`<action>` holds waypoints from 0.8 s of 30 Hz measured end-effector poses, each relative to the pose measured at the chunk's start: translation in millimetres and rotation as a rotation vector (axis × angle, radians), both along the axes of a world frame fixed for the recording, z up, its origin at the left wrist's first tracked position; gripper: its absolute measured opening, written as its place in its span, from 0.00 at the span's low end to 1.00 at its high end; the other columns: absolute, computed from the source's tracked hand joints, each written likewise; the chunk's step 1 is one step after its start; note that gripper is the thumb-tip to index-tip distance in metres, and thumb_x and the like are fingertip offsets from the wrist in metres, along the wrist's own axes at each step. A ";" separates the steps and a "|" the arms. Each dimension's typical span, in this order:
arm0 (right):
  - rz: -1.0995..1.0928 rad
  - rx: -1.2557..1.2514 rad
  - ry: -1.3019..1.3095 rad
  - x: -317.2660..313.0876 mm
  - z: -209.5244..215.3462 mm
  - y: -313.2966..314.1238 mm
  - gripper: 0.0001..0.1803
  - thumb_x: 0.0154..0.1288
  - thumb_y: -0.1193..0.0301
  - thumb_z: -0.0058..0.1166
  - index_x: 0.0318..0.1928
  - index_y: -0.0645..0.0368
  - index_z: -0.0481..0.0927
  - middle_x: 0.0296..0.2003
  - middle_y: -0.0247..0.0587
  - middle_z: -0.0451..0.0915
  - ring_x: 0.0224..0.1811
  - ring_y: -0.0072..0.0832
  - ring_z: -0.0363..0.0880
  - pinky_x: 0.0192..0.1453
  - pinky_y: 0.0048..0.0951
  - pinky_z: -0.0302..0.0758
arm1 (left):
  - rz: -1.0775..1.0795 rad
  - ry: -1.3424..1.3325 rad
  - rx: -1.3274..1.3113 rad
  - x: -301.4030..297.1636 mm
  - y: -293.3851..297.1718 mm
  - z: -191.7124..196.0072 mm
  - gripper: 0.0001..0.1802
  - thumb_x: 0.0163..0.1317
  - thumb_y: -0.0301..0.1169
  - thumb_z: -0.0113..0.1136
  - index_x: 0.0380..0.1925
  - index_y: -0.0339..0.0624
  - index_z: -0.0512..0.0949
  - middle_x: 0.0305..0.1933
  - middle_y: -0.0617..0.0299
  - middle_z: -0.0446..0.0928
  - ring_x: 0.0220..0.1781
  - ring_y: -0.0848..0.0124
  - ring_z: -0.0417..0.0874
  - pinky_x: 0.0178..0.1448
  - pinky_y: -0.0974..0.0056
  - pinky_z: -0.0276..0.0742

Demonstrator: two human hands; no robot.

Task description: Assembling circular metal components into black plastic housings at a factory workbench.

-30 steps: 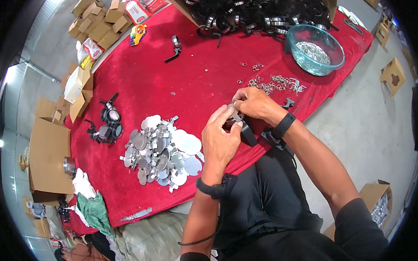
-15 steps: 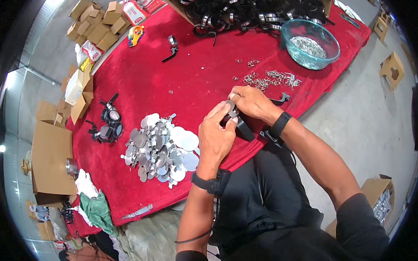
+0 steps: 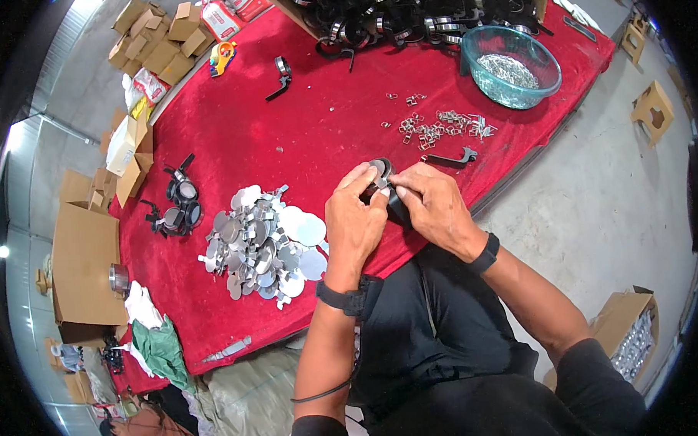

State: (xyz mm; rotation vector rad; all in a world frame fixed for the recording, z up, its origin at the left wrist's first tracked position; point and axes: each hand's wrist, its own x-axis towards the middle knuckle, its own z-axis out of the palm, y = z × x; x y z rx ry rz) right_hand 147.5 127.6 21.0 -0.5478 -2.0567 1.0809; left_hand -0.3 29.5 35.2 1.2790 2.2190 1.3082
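Both hands were in tight over the near edge of the red cloth (image 3: 285,136), working one small piece between them. The left hand (image 3: 354,222) had its fingers curled round a black clamp part (image 3: 386,192) with a round metal disc (image 3: 379,168) showing at its top, thumb and fingertips pinched closed on it. The right hand (image 3: 433,207) met it from the other side, fingers also closed on the same black part, thumb pressed at its upper end. The piece sat off the cloth, held just above the table's front edge, right in front of the person's body.

To the left of the hands lay a heap of silver discs (image 3: 262,248), close to the left hand but not touching it. Further left was a small cluster of black assembled pieces (image 3: 178,205). Beyond the hands, a scatter of small metal clips (image 3: 442,126) lay on the cloth, with one loose black lever (image 3: 451,159) just beside the right hand. A clear blue bowl (image 3: 482,56) of shiny bits stood at the far right, and a big pile of black parts (image 3: 411,12) ran along the far edge
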 end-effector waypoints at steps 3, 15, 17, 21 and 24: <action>0.038 0.050 0.038 4.2 -5.0 -5.5 0.16 0.74 0.79 0.60 0.59 0.68 0.86 0.49 0.56 0.85 0.52 0.51 0.87 0.58 0.46 0.83 | 0.000 -0.012 0.009 -2.4 -1.6 -1.8 0.25 0.65 0.27 0.67 0.62 0.31 0.87 0.69 0.39 0.85 0.71 0.52 0.87 0.77 0.57 0.78; 0.062 0.203 0.043 11.1 -9.3 -13.7 0.22 0.74 0.78 0.60 0.66 0.68 0.81 0.55 0.57 0.82 0.55 0.56 0.85 0.62 0.48 0.82 | 0.054 0.022 -0.010 7.0 3.5 2.6 0.25 0.64 0.28 0.68 0.62 0.31 0.88 0.69 0.39 0.85 0.72 0.52 0.86 0.78 0.56 0.77; 0.068 0.177 0.060 10.9 -9.2 -13.7 0.21 0.75 0.77 0.60 0.65 0.68 0.81 0.54 0.57 0.82 0.54 0.56 0.85 0.62 0.49 0.82 | 0.047 0.034 0.000 3.0 2.3 -1.2 0.25 0.64 0.28 0.69 0.62 0.32 0.88 0.69 0.39 0.85 0.72 0.52 0.87 0.78 0.56 0.77; 0.118 0.107 0.019 10.5 -2.0 2.9 0.18 0.78 0.74 0.57 0.64 0.69 0.82 0.49 0.59 0.84 0.53 0.57 0.85 0.61 0.51 0.81 | -0.015 -0.009 0.033 -8.3 -1.1 -5.8 0.26 0.64 0.29 0.70 0.62 0.32 0.88 0.70 0.41 0.85 0.71 0.54 0.87 0.77 0.58 0.78; -0.009 0.171 -0.012 15.3 9.5 17.5 0.16 0.78 0.73 0.58 0.60 0.68 0.85 0.47 0.60 0.86 0.52 0.57 0.86 0.60 0.51 0.82 | -0.031 -0.007 0.005 -9.7 -0.4 -4.5 0.27 0.64 0.30 0.70 0.63 0.32 0.87 0.70 0.42 0.85 0.72 0.55 0.87 0.78 0.58 0.78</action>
